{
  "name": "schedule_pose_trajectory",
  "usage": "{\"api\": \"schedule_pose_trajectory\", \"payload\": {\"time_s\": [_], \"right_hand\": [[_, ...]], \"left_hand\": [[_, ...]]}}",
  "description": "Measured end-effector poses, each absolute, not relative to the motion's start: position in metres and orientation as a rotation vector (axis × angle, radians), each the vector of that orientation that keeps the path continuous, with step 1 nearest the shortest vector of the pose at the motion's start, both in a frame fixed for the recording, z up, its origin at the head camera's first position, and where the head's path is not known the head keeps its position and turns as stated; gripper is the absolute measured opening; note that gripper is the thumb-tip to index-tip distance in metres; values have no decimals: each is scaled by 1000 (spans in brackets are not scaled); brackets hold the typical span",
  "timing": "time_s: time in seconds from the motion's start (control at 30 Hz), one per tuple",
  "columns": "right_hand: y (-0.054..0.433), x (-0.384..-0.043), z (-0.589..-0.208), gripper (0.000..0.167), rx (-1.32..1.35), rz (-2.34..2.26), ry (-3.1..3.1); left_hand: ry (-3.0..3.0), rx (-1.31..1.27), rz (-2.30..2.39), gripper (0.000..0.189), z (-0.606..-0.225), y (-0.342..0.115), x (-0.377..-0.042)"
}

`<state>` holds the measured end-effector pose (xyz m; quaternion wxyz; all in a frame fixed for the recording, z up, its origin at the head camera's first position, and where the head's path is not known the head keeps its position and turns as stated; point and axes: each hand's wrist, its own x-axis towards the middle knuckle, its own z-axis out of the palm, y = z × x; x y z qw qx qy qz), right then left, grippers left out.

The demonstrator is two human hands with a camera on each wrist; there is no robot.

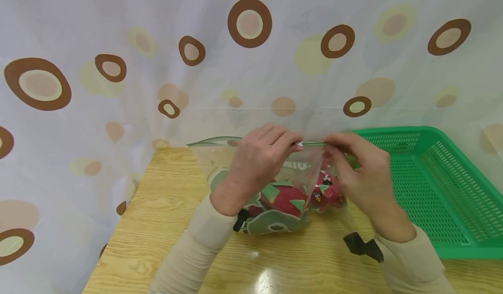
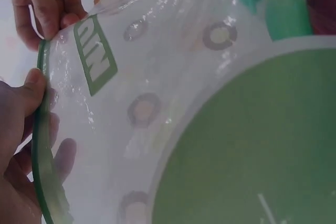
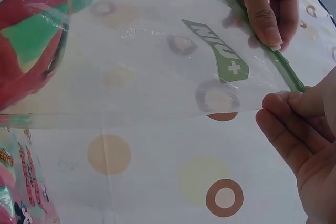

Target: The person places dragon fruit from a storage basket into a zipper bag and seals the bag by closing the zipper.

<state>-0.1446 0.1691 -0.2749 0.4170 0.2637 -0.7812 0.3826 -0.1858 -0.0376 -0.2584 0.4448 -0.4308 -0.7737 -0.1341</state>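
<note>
A clear zip bag (image 1: pixel 300 174) with a green seal strip and green printing stands upright on the table. Inside lies a red and green item (image 1: pixel 287 199), its exact kind unclear through the film. My left hand (image 1: pixel 262 156) pinches the seal partway along, with a small white spot at its fingertips. At the bag's right end, my right hand (image 1: pixel 361 171) grips the seal's corner between thumb and fingers. The strip (image 3: pixel 286 69) runs taut between both hands in the right wrist view. Left of my left hand, the bag's mouth gapes apart.
Behind the bag's right side sits a red package (image 1: pixel 328 191) printed with cartoon figures. A green plastic basket (image 1: pixel 436 252) stands at the right of the wooden table (image 1: pixel 157 206). A spotted curtain (image 1: pixel 212 84) hangs behind and along the left.
</note>
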Motion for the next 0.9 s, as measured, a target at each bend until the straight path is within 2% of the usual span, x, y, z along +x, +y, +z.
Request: {"api": "schedule_pose_trajectory", "payload": {"time_s": [0.27,0.6,0.9], "right_hand": [[176,-144,-279,15,617,996,-1962],[173,-144,-277,23,712,968,-1986],[174,-143,-278,15,638,923,-1984]], "left_hand": [[-1910,-1041,-377,13,-264,-50,-188],[-1881,-1058,-404,15,-266,-55,-187],[-1872,-1047,-434,10,-269,-68,-189]]}}
